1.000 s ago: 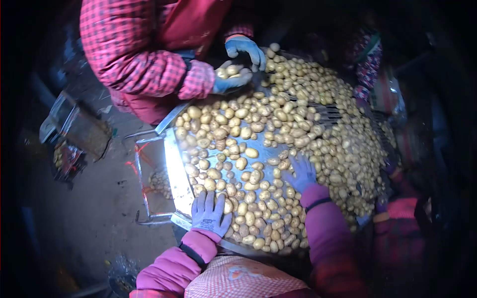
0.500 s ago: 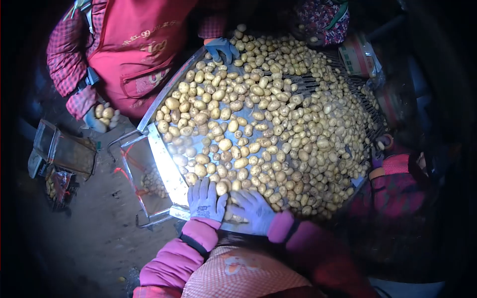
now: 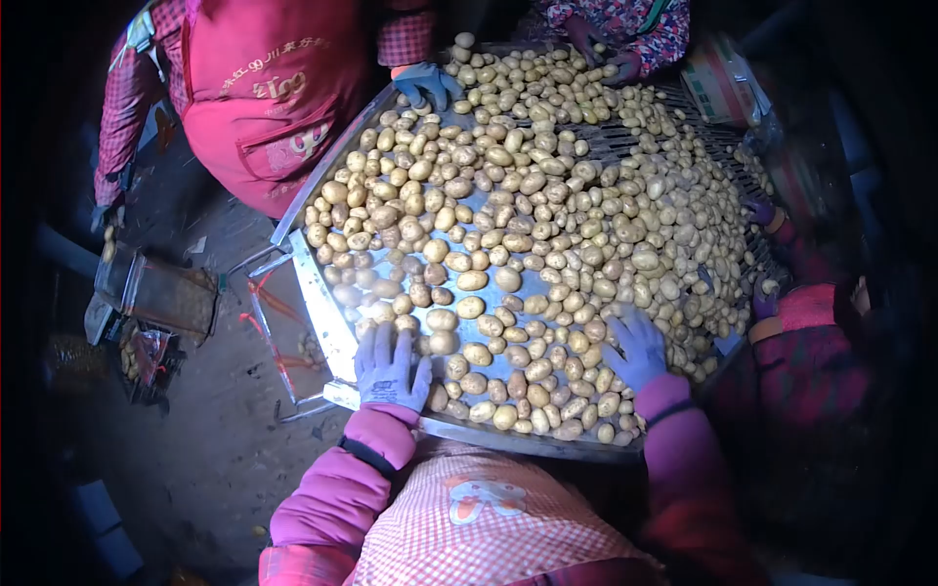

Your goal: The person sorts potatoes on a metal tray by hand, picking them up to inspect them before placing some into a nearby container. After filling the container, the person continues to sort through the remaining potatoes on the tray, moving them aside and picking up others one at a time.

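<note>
Many potatoes (image 3: 537, 234) are spread over a metal sorting table (image 3: 513, 283). My left hand (image 3: 391, 368), in a pale purple-grey glove, lies with fingers stretched out at the table's near left corner, by the chute edge and touching or close to a few potatoes. Further right, my right hand (image 3: 637, 349), gloved alike, rests on the potatoes near the front edge with its fingers spread. Neither hand grips a potato that I can see. Loose potatoes (image 3: 508, 386) lie between the two hands.
A metal frame with a bag (image 3: 293, 337) hangs below the chute (image 3: 327, 313). Across the table stands a co-worker in a red apron (image 3: 264, 107), a blue glove (image 3: 427, 85) at its edge. Other workers' gloved hands (image 3: 625, 66) reach in. A crate (image 3: 171, 298) sits on the floor.
My right hand has swung right, away from my left hand, over the potatoes. My left hand has shifted slightly. The red-aproned co-worker's lower hand, holding potatoes before, has moved down toward the crate.
</note>
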{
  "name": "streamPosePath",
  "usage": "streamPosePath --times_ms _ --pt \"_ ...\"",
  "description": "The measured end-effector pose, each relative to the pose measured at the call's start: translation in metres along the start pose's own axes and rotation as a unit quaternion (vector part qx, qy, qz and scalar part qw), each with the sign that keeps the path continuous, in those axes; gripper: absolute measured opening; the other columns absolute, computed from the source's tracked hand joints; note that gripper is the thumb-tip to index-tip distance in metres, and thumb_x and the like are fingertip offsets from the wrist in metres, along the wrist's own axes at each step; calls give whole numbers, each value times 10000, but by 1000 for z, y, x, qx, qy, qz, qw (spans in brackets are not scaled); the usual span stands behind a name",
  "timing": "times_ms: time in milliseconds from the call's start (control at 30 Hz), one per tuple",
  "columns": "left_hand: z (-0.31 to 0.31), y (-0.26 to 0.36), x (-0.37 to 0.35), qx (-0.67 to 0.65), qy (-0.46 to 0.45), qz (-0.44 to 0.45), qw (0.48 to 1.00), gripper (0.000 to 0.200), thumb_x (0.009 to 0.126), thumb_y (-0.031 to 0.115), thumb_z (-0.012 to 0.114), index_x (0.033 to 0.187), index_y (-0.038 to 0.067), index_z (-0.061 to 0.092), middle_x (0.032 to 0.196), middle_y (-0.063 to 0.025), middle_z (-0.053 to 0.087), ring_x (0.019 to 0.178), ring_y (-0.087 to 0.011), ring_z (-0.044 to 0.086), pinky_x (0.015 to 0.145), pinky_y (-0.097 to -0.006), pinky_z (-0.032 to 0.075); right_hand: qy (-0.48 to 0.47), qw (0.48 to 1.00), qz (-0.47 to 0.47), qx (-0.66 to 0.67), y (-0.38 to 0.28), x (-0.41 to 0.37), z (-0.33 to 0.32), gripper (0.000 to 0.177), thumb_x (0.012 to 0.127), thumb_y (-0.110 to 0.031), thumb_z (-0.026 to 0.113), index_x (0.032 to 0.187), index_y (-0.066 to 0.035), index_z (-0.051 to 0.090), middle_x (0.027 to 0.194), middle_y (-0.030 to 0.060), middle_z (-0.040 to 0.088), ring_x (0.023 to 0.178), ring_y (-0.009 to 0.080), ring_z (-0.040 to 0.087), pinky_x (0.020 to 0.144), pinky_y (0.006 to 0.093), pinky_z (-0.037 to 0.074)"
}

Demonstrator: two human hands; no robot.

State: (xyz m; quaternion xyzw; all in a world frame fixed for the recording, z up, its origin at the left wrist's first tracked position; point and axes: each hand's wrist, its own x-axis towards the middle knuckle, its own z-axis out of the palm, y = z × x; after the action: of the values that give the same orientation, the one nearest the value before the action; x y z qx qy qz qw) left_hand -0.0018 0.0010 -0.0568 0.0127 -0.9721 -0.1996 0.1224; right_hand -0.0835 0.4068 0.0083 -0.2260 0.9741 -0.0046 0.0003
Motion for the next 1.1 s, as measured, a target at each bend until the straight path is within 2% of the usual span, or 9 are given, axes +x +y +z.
streamPosePath --times_ms 100,200,267,367,533,767,900,1033,1100 --pt "-1 3 0 28 -3 -16 999 612 805 439 603 1325 128 518 1426 -229 351 1340 -461 271 1047 -588 246 67 994 78 25 0 -65 -2 663 777 -452 690 1314 -99 528 1384 182 454 1303 391 374 1067 509 296" --pt "-5 16 3 61 -78 -26 995 607 803 471 595 1324 169 523 1433 -236 340 1339 -472 264 1064 -595 224 -38 986 119 114 -17 -109 7 801 722 -518 714 1347 -74 480 1412 252 380 1341 428 308 1079 545 267" --pt "-2 25 1 40 -89 10 995 631 789 489 604 1341 199 509 1441 -234 329 1333 -468 277 1062 -611 221 -90 993 79 -25 -40 -107 8 941 665 -568 732 1391 -60 417 1454 282 283 1368 477 220 1073 585 257" --pt "-4 44 -5 18 -113 37 993 619 786 499 600 1327 209 519 1447 -222 325 1333 -461 278 1046 -640 227 -98 992 78 -4 -51 -93 12 984 641 -584 737 1410 -76 393 1480 283 216 1373 502 169 1076 609 229" --pt "-9 27 -7 -62 49 32 996 514 775 278 652 1250 99 570 1321 -212 464 1225 -443 418 1022 -551 327 -151 988 -24 10 -65 -61 6 887 716 -524 694 1434 -108 380 1470 276 255 1362 463 227 1086 572 227" --pt "-20 -33 -21 -32 155 -106 982 476 799 243 640 1207 12 564 1091 -205 605 989 -382 580 890 -478 439 -68 984 -149 75 -102 18 29 847 736 -492 688 1434 -128 375 1468 287 246 1362 444 245 1078 536 259" --pt "-14 -45 -11 -29 60 -264 962 560 849 316 614 1324 44 495 1094 -204 635 971 -362 633 847 -448 492 -96 980 -147 89 -132 67 41 854 730 -447 702 1440 -122 356 1491 272 187 1361 450 233 1085 535 266" --pt "-15 -48 -2 41 -44 -337 940 626 873 440 552 1368 68 466 1031 -159 669 910 -323 664 836 -433 495 -12 946 -131 297 -112 116 27 642 783 -367 684 1324 -73 502 1374 216 438 1282 380 405 1062 510 328" --pt "-17 -48 3 23 -80 -356 931 673 875 500 524 1385 68 452 1038 -161 675 922 -316 665 853 -430 490 106 966 -98 217 -77 132 22 551 805 -356 671 1253 -56 557 1289 190 528 1223 354 474 1039 496 355"
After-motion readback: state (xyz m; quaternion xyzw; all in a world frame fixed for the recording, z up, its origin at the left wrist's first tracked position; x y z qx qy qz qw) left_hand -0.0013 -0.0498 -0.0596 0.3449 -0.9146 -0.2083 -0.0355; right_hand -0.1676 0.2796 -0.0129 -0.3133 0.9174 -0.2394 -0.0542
